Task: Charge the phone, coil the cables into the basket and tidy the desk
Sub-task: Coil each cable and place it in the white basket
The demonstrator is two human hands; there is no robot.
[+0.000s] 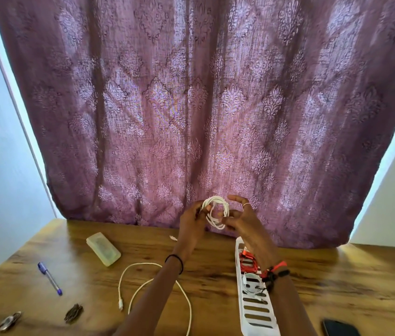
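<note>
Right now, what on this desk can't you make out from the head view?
- Phone: cut off by the bottom edge; no way to tell if it is plugged in.
- Basket contents: partly hidden by the right forearm.
- Coiled white cable: its ends are hidden by the left hand and right hand.
- Small metal items near the left edge: blurred.

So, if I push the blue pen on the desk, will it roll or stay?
The pen looks round and smooth, so it would probably roll sideways on the flat desk. It seems light, so a gentle push likely suffices.
</note>
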